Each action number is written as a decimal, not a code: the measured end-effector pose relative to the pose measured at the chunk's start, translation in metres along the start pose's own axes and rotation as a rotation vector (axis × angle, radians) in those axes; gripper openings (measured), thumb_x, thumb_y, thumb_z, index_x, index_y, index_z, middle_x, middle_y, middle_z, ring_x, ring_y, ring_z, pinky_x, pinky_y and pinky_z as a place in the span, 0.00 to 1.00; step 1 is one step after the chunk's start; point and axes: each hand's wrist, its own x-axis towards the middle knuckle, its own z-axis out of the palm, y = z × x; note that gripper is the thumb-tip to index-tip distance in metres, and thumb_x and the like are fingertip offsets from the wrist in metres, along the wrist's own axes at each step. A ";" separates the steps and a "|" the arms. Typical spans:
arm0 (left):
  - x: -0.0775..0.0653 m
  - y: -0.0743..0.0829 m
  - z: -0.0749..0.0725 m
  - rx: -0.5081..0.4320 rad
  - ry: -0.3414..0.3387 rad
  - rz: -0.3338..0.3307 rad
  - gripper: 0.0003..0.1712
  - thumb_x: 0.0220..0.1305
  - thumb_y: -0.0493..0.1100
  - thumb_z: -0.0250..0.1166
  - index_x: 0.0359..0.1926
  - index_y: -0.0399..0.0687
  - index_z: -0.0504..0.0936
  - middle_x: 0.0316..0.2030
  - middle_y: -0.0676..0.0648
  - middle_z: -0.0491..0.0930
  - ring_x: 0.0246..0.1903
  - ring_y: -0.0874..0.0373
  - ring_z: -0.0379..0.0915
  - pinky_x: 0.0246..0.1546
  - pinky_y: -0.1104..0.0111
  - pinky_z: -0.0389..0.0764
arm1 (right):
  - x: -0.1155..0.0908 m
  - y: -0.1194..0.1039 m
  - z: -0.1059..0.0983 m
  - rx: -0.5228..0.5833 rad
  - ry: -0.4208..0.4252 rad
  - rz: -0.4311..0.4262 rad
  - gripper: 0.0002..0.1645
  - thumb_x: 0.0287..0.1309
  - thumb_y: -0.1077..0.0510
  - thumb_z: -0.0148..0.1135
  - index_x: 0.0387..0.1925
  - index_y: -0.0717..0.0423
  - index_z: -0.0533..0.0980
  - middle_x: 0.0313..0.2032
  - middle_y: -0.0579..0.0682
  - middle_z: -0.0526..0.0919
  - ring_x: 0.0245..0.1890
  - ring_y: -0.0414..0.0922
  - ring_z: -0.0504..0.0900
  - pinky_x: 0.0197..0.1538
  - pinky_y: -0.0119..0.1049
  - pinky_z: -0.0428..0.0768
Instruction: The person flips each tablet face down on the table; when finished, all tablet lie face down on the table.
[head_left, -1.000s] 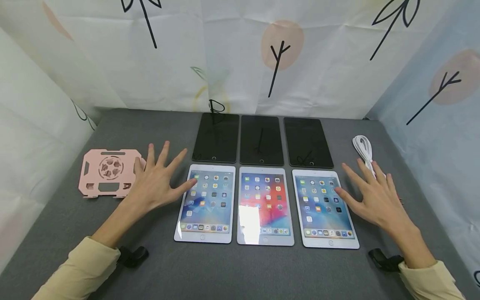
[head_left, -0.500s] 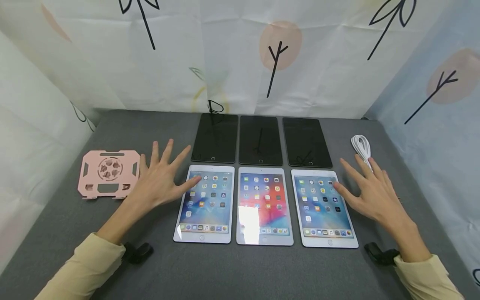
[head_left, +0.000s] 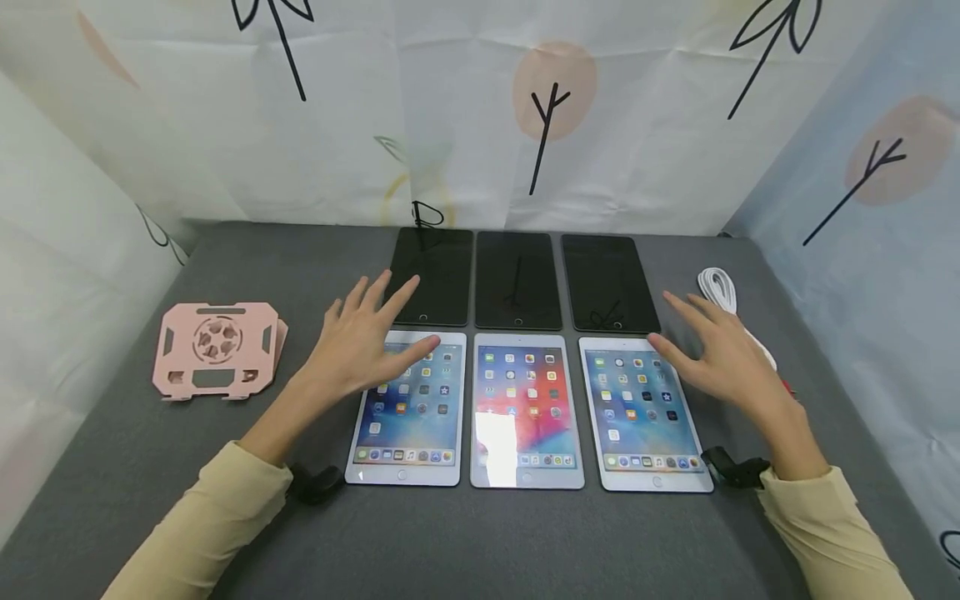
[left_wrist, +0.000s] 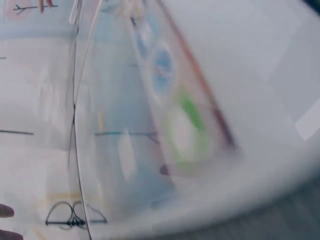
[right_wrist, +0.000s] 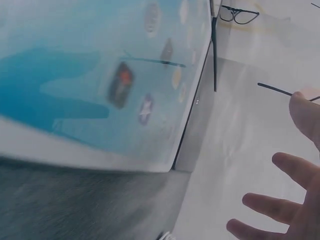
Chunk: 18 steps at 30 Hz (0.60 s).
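Observation:
Three white tablets with lit screens lie in a front row: a left one [head_left: 408, 425], a middle one [head_left: 527, 400] and a right one [head_left: 643, 417]. My left hand [head_left: 358, 346], fingers spread, is over the upper left corner of the left white tablet. Its fingertips reach the left black tablet [head_left: 442, 283]. By the upper right corner of the right white tablet is my right hand [head_left: 716, 354], fingers extended, thumb near the edge. I cannot tell whether either hand touches a tablet. Both hold nothing. A blurred lit screen [right_wrist: 65, 85] fills much of the right wrist view.
Behind the front row lie two more dark tablets, a middle one [head_left: 517, 279] and a right one [head_left: 609, 283]. A pink stand [head_left: 217, 346] is at the left. A coiled white cable [head_left: 717, 287] lies at the right, partly hidden by my right hand. Printed cloth walls surround the grey table [head_left: 480, 550].
My left hand has moved right, off the pink stand's edge and further over the left white tablet. The right hand has moved slightly left and away from me. The tablets lie as before.

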 end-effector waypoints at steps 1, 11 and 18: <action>0.002 0.004 0.001 -0.011 -0.002 0.006 0.53 0.63 0.74 0.59 0.82 0.64 0.50 0.82 0.38 0.47 0.79 0.29 0.43 0.69 0.27 0.51 | 0.002 0.000 0.000 0.006 -0.006 -0.001 0.46 0.69 0.37 0.59 0.80 0.48 0.57 0.74 0.72 0.60 0.71 0.74 0.60 0.64 0.78 0.60; 0.030 0.041 0.008 -0.135 -0.018 0.055 0.53 0.63 0.76 0.57 0.82 0.68 0.48 0.79 0.40 0.56 0.73 0.36 0.61 0.60 0.34 0.73 | 0.021 -0.003 0.002 0.060 -0.045 -0.004 0.46 0.70 0.37 0.58 0.79 0.54 0.57 0.73 0.72 0.61 0.73 0.72 0.60 0.66 0.76 0.61; 0.050 0.062 0.016 -0.217 -0.058 0.046 0.52 0.63 0.77 0.56 0.82 0.70 0.48 0.76 0.42 0.62 0.69 0.40 0.68 0.56 0.37 0.78 | 0.033 -0.002 0.006 0.116 -0.095 0.025 0.48 0.69 0.38 0.58 0.80 0.54 0.54 0.74 0.73 0.58 0.74 0.71 0.58 0.67 0.76 0.60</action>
